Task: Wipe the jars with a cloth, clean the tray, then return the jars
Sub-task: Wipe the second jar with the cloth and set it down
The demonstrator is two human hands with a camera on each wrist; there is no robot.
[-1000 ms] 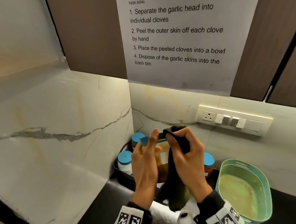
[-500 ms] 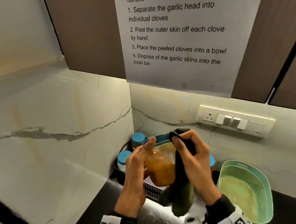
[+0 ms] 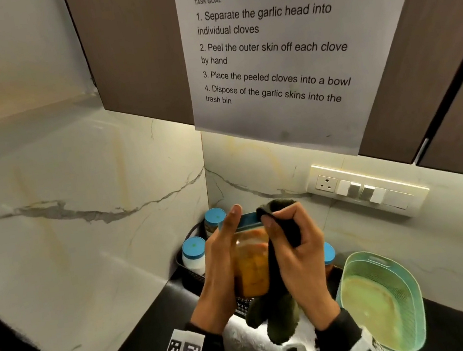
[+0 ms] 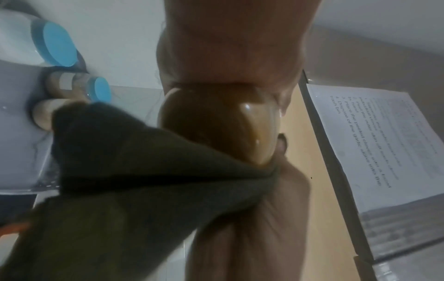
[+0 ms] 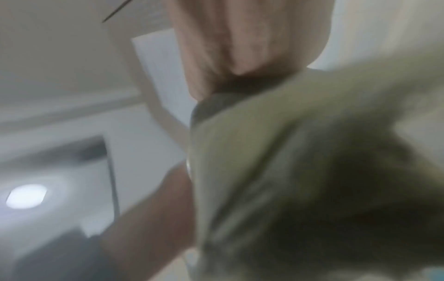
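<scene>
While two blue-lidded jars, a white-filled jar [image 3: 195,256] nearer and a darker jar [image 3: 215,221] behind it, stand in the black tray [image 3: 189,274] at the far left corner of the dark tabletop [image 3: 147,347], the left hand [image 3: 223,266] holds the orange-filled jar [image 3: 252,262] in the air above the tray, fingers curled round its left side and one fingertip reaching up to the blue lid [image 3: 249,220]. Against the right side of that jar the right hand [image 3: 299,255] grips a dark cloth [image 3: 278,312], pinching it over the lid's rim at the top, with the rest of the cloth hanging down between both wrists. The left wrist view shows the jar's rounded bottom [image 4: 225,121] just beyond the palm and the cloth [image 4: 134,171] draped beside it. Behind the right hand another blue-lidded jar [image 3: 328,254] is partly hidden. At the near right a green basket [image 3: 401,276] sits on the tabletop.
</scene>
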